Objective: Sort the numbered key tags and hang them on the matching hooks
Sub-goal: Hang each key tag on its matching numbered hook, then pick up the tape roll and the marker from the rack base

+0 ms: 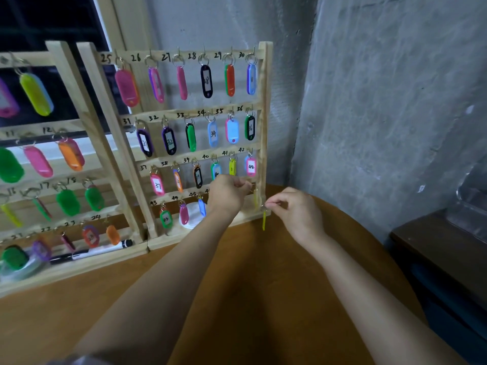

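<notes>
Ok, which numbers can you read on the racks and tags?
"25" to "30": right rack, top rail.
"31" to "36": second rail.
"37" to "42": third rail.
"43", "44", "45": bottom rail; rest behind the left hand.
"11", "12", "17", "18", "24": left rack rails.
"28": black tag.
"34": blue tag.
"37": pink tag.
"42": pink-rimmed tag.
Yellow tag in the right hand: edge-on, unreadable.
Other tags: blurred.

Dim, cool light spreads evenly over the grey wall [369, 101] beside a black window [39, 22], shadows soft, as wide-angle distortion bends and blurs the frame's edges.
</notes>
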A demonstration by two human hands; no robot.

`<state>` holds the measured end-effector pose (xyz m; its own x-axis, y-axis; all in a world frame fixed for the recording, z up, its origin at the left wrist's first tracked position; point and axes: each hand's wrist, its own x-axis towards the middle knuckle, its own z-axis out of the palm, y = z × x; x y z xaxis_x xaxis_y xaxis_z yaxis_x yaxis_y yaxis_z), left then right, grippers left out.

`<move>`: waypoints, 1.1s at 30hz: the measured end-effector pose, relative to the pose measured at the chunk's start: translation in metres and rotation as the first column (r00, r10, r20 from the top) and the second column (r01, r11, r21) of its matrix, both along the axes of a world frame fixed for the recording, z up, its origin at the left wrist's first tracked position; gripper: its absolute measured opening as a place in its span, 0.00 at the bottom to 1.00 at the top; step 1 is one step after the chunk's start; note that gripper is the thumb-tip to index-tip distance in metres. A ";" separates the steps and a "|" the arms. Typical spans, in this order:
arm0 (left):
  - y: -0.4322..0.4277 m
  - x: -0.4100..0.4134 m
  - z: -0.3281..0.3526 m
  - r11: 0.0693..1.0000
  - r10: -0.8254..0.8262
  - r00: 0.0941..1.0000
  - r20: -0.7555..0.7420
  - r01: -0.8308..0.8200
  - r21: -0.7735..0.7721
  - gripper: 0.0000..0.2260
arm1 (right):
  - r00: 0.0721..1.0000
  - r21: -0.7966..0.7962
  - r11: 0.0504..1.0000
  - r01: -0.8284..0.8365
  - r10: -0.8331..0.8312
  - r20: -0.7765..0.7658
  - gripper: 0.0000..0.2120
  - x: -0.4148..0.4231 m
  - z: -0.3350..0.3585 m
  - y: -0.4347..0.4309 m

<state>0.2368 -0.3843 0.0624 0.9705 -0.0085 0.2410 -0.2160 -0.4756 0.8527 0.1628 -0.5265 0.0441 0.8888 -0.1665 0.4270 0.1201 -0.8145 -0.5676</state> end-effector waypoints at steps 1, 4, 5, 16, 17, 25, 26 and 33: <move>-0.002 0.003 0.000 1.000 0.012 1.000 0.008 -0.012 0.005 0.05 | 1.000 -0.019 1.000 0.007 -0.007 0.005 0.05 0.004 0.001 -0.001; -0.007 0.010 -0.001 0.999 0.044 0.999 0.021 -0.044 0.030 0.06 | 1.000 -0.034 0.999 0.018 -0.018 0.004 0.04 0.018 0.002 -0.003; -0.008 0.011 -0.001 0.998 0.056 0.998 0.023 -0.056 0.036 0.06 | 1.000 -0.035 0.999 0.018 -0.018 0.006 0.04 0.022 0.003 -0.004; -0.008 0.025 -0.017 0.982 0.098 0.993 0.060 -0.106 0.156 0.06 | 0.999 -0.044 0.998 0.043 -0.043 0.023 0.04 0.066 0.010 0.009; -0.007 0.026 -0.018 0.982 0.087 0.994 0.071 -0.097 0.162 0.06 | 0.997 -0.043 0.997 0.063 -0.061 0.039 0.05 0.069 0.010 0.011; 0.003 0.004 -0.029 0.970 -0.002 0.986 0.165 -0.038 0.240 0.07 | 0.992 -0.123 0.985 0.121 -0.124 -0.011 0.08 0.068 0.004 0.017; 0.008 -0.003 -0.033 0.970 -0.006 0.986 0.166 -0.035 0.242 0.09 | 0.993 -0.123 0.985 0.118 -0.121 -0.018 0.10 0.063 0.002 0.018; 0.065 -0.059 -0.057 0.961 0.050 0.996 0.072 -0.067 0.268 0.12 | 0.993 -0.081 0.996 0.026 -0.035 -0.117 0.09 0.009 -0.017 0.045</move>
<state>0.1776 -0.3193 0.0058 0.9540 -0.0255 0.2988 -0.2306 -0.6995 0.6764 0.1722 -0.4817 0.0268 0.9288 -0.1639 0.3325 0.0306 -0.8598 -0.5096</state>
